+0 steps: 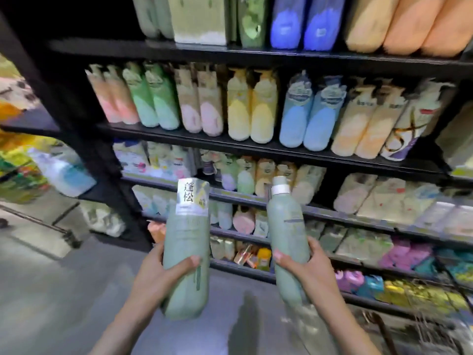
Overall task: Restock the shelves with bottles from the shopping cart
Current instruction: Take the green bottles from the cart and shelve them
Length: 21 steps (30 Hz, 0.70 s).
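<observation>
From the head camera, the left hand [156,275] grips a tall sage-green plastic bottle with a silver label [186,252], the right hand [304,267] its capped twin [288,242] (fingers wrapped round each). Both stand near-upright, apart, before the black shelves' [256,144] front edges, over open grey floor [51,290].

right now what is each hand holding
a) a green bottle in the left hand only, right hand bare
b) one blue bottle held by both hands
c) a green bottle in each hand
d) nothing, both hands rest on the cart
c: the left hand grips one green bottle with a silver label on top, and the right hand grips a second green bottle with a white-banded cap.
</observation>
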### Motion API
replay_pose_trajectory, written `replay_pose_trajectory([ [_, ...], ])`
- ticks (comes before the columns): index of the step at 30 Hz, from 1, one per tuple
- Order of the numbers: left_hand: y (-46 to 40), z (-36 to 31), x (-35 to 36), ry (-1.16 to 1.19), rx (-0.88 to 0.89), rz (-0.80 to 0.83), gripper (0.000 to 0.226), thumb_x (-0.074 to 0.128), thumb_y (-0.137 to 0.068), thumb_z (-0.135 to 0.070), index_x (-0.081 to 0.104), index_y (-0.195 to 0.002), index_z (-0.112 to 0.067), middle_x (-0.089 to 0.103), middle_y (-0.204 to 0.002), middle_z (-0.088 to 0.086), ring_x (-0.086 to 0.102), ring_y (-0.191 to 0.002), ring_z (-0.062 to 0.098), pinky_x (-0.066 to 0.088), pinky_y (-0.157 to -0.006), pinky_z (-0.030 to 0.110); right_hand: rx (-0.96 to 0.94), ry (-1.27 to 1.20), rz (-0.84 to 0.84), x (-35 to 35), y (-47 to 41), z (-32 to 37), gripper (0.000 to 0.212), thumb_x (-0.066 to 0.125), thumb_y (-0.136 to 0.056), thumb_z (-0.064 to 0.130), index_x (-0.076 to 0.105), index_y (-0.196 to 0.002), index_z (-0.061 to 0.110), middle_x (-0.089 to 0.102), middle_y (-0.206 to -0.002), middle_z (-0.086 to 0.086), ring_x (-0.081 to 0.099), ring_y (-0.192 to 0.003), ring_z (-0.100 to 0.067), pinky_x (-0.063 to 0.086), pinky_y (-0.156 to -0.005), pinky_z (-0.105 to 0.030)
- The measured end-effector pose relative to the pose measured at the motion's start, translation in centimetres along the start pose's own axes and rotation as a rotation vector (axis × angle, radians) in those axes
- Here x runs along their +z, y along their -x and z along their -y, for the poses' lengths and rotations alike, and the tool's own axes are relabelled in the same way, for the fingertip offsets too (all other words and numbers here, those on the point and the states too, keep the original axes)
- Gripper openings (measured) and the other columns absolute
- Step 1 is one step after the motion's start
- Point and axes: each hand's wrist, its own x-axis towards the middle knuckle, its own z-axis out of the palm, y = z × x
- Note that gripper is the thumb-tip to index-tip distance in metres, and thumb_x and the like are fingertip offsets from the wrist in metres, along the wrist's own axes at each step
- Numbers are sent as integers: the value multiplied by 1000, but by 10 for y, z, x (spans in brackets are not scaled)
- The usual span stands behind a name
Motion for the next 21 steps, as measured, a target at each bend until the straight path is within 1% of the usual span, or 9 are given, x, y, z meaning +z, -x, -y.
replay_pose_trajectory([
  [2,-9,5,-32,21,25,-19,65,75,-35,-50,64,-95,-27,73,-80,-12,67,-67,-2,46,-52,11,-11,-7,44,37,-1,10,58,93,-47,32,57,-91,25,68,-92,8,65,-71,3,48,-58,-13],
  [4,-19,7,-56,61,42,-42,54,79,-45,-37,64,-96,-25,73,-77,-15,67,-66,-2,46,-51,10,-21,-5,74,69,-2,20,66,85,-39,48,57,-94,25,69,-94,7,67,-79,-5,50,-65,-23],
  [6,-32,6,-76,93,59,-49,47,78,-50,-33,64,-94,-24,73,-78,-18,68,-66,-1,46,-50,10,-25,-6,97,95,-5,28,67,84,-40,45,56,-96,23,70,-96,2,67,-83,-14,53,-71,-32],
  [7,-40,4,-83,105,64,-45,51,79,-47,-36,64,-94,-24,73,-79,-16,68,-66,0,47,-51,11,-25,-6,105,105,-7,32,65,85,-43,42,56,-97,22,70,-97,0,68,-85,-16,54,-74,-34],
  [10,-70,-8,-101,153,79,-40,70,76,-36,-48,65,-99,-18,75,-85,-4,71,-73,10,51,-58,20,-39,-6,127,131,-21,50,64,89,-48,36,56,-100,23,69,-99,2,67,-86,-13,51,-68,-28],
  [14,-120,-32,-121,185,151,8,71,78,-40,-50,65,-104,-21,75,-92,0,72,-80,16,53,-66,28,-76,-18,151,161,-57,89,71,86,-41,40,55,-103,26,68,-99,4,66,-84,-7,47,-62,-19],
  [16,-144,-44,-131,186,182,14,70,78,-41,-50,64,-105,-24,75,-94,0,72,-82,16,54,-67,28,-104,-31,149,177,-78,109,70,85,-39,38,56,-102,25,69,-96,4,67,-77,-3,46,-58,-15],
  [19,-177,-58,-154,190,202,-30,72,78,-38,-50,65,-103,-25,75,-92,-2,72,-78,15,53,-61,23,-149,-45,159,205,-108,139,70,86,-39,34,58,-101,24,71,-93,5,67,-71,-1,48,-61,-18],
  [21,-198,-66,-174,186,212,-69,73,77,-34,-50,65,-101,-24,75,-89,-4,72,-74,13,53,-57,20,-187,-48,166,224,-128,159,69,86,-36,34,58,-99,23,71,-88,5,66,-69,1,48,-59,-15],
])
